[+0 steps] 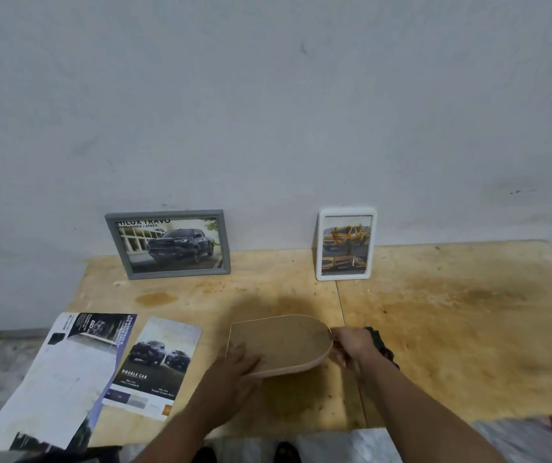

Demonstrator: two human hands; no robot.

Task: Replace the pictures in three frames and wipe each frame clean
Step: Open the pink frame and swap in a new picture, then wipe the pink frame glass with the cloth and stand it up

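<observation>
1. Both hands are working the arched frame [279, 344], lying back-up on the bench [451, 329].
2. Left hand [234, 359] is pressing flat on its near-left corner.
3. Right hand [351, 345] is pinching its right, rounded end; the frame's long axis is running left-right between them.

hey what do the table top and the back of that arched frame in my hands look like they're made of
Table top: looks like bare plywood, pale, unvarnished and stained, with a seam between two sheets.
Arched frame: the back panel looks like brown fibreboard or pressed card, matte and grainless; the rim is pale pinkish, possibly painted wood or plastic, hard to tell.
</observation>
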